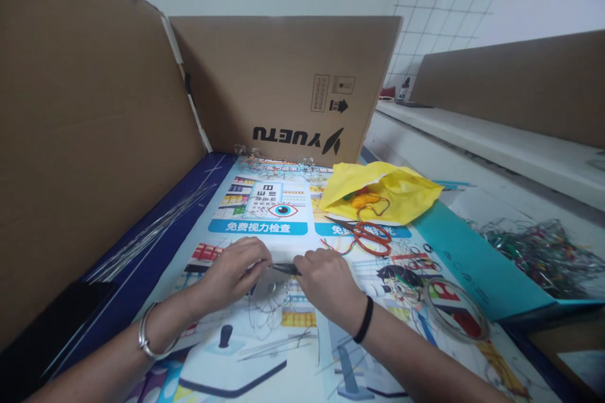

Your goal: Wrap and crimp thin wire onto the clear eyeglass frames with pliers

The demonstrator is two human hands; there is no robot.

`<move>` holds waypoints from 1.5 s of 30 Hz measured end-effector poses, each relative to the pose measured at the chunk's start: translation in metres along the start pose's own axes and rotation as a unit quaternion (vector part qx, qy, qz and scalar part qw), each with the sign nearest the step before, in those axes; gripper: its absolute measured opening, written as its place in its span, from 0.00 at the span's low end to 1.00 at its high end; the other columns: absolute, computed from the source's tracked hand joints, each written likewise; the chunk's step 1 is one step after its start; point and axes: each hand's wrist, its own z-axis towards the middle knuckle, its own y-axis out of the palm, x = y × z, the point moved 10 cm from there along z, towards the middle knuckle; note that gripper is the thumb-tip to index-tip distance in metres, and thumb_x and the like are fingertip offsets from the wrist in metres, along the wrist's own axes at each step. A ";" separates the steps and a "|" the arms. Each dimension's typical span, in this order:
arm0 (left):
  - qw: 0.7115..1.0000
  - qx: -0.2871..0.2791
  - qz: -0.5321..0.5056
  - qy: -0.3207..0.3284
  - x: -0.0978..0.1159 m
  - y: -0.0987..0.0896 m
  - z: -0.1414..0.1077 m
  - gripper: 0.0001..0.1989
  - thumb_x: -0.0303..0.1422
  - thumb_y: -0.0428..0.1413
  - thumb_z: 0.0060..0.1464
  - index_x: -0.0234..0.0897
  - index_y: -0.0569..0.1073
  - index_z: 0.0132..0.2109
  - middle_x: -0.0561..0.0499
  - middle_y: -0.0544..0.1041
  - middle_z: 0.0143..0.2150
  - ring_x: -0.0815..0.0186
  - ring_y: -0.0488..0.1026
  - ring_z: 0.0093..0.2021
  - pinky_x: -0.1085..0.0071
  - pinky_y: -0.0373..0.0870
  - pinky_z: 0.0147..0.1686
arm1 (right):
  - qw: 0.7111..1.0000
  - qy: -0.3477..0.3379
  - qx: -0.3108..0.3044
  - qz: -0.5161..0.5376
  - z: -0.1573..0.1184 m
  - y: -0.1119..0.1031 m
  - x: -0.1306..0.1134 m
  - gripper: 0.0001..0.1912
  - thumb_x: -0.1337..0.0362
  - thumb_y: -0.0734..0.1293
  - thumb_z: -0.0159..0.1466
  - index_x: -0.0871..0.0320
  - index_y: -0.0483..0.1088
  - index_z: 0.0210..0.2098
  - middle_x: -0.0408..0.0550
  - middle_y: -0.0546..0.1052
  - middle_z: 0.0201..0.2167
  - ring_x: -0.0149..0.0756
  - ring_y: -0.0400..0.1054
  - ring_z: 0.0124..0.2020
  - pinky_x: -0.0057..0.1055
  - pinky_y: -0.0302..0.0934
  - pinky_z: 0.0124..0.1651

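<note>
My right hand [326, 277] is closed around a pair of dark pliers [285, 268], its jaws pointing left. At the jaw tips, my left hand [246, 267] pinches thin wire, of which only a little shows between the fingers. Loops of fine silvery wire [271, 310] hang or lie just below the two hands; I cannot tell which. Beyond my right hand are orange-handled scissors [373, 238], blades pointing left, with a few coloured threads [338, 247] beside them.
A yellow pouch [406, 195] lies open with orange yarn [366, 199] inside. To the right are a wire coil [482, 327] and a heap of tangled wire scraps [543, 252]. Straight wires [155, 227] lie at left. Cardboard panels [283, 75] stand behind and at left.
</note>
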 end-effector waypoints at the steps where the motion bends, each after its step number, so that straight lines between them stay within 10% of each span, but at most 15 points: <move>1: 1.000 0.002 -0.002 0.002 0.000 0.000 0.000 0.07 0.26 0.45 0.57 0.36 0.67 0.36 0.50 0.70 0.31 0.66 0.66 0.34 0.70 0.64 0.35 | 1.000 -0.001 0.004 -0.002 0.000 0.000 -0.001 0.01 0.66 0.63 0.58 0.57 0.66 0.30 0.44 0.72 0.27 0.34 0.64 0.31 0.31 0.49 0.33; 45: 0.997 0.070 -0.038 0.011 -0.004 -0.009 -0.002 0.05 0.24 0.47 0.57 0.36 0.67 0.37 0.50 0.70 0.32 0.66 0.66 0.35 0.69 0.64 0.36 | 0.998 0.017 0.056 -0.008 0.001 -0.001 0.008 0.03 0.70 0.62 0.57 0.56 0.67 0.29 0.43 0.72 0.26 0.35 0.63 0.30 0.31 0.47 0.33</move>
